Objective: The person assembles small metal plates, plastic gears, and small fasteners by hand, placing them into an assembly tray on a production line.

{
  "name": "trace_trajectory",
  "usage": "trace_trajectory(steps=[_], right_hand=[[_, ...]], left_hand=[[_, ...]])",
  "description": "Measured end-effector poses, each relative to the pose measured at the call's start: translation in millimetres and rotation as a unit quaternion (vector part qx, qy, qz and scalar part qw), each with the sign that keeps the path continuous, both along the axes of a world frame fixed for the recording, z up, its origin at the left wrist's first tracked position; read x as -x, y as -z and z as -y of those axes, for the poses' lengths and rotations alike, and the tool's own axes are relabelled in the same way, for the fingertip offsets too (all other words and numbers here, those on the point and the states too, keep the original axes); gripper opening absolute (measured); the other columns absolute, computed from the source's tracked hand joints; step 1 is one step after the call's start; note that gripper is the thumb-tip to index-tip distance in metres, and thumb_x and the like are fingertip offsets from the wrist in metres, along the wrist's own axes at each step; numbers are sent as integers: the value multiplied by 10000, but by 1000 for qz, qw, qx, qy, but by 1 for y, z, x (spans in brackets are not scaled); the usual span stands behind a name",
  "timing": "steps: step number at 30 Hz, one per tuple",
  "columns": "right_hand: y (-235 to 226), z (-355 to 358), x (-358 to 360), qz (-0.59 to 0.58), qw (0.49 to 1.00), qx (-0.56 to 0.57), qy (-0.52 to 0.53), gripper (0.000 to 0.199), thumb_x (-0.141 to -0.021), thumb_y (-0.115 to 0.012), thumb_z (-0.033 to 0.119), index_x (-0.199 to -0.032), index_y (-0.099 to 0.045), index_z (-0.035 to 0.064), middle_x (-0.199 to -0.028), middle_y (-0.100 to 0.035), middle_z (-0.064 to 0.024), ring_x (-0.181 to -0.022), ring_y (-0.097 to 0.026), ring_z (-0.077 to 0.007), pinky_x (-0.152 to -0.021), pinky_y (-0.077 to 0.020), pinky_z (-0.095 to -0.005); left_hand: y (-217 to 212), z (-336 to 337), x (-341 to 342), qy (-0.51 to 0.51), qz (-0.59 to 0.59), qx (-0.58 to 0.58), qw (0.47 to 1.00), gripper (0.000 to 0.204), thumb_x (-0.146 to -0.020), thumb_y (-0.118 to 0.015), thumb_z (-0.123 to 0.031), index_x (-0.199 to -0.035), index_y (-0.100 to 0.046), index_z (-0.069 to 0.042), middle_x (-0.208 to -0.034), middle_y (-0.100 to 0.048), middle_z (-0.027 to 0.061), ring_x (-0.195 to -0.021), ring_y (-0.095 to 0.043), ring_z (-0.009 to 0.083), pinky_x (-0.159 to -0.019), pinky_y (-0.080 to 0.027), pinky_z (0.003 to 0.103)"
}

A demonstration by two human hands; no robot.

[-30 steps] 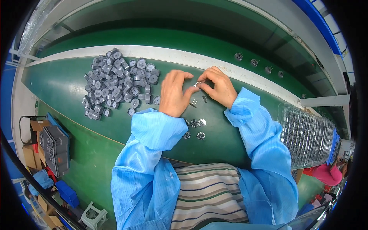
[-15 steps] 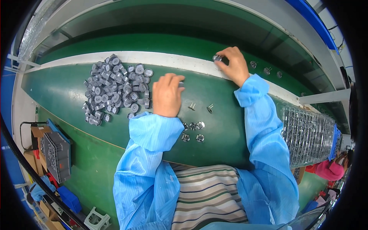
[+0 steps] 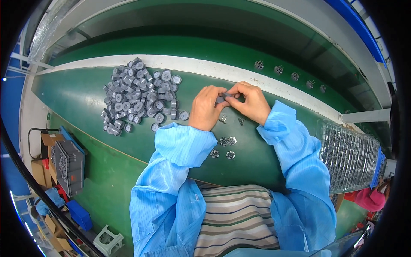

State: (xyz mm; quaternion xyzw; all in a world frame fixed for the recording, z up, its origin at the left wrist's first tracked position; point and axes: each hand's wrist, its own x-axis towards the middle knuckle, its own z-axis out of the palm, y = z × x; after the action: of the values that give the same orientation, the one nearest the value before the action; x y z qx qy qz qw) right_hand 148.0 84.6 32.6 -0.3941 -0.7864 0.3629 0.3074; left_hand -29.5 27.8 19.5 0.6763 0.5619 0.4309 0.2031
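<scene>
head view: your left hand point(image 3: 206, 109) and right hand point(image 3: 249, 102) pinch one small grey round metal cap point(image 3: 221, 99) together. left of that grip lies the heap of grey caps point(image 3: 138, 97); below it, four flat silver discs point(image 3: 223, 147) on the green belt point(image 3: 77, 98).

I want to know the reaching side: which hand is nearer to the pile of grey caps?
Left. The left hand lies just right of the pile of grey caps; the right hand is farther right, beyond it.

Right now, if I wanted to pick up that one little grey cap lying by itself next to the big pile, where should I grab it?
Pinch the lone grey cap by its round rim, thumb and finger on opposite sides, coming from above. It looks short and round, and it lies apart at the pile of grey caps' right edge on the green table, near the left hand.
</scene>
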Motion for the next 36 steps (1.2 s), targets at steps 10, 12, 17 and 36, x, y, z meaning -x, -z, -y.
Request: trace_trajectory(steps=[10, 12, 17, 36], right_hand=[[-13, -8, -27, 30, 971, -210, -113, 235, -758, -819, 36, -976, -740, 69, -982, -648, -69, -987, -615, -271, -854, -514, -389], [-20, -10, -42, 32, 980, -114, -158, 244, -763, -825, 59, -991, -739, 76, -985, -649, -70, -989, -611, -278, -860, -510, -390], [-26, -3, -42, 71, 938, 18, -338, 301, -745, -863, 79, -1007, -722, 36, -958, -645, -87, -907, -597, -283, -830, -503, -403], [-38, 0, -39, 83, 977, -152, -127, 264, -754, -814, 51, -992, -705, 20, -939, -633, -110, -924, -602, -297, -779, -515, -401]], left_hand=[[-10, 5, 9, -100, -196, -49, 974, 463, -756, -768, -15, -1198, -697, -132, -1233, -653, 29, -1208, -578, 244, -982, -365, 408], [-17, 4, 4, -41, -182, -82, 979, 519, -751, -785, -36, -1251, -687, -135, -1283, -643, 10, -1222, -559, 223, -991, -343, 458], [-9, -1, 2, 20, -196, -88, 976, 459, -697, -843, -134, -1141, -725, -136, -1201, -685, -27, -1171, -578, 193, -978, -334, 472], [-18, 7, 1, 21, -145, -24, 989, 520, -685, -873, -108, -1168, -680, -113, -1148, -662, 20, -1186, -575, 217, -998, -320, 483]])
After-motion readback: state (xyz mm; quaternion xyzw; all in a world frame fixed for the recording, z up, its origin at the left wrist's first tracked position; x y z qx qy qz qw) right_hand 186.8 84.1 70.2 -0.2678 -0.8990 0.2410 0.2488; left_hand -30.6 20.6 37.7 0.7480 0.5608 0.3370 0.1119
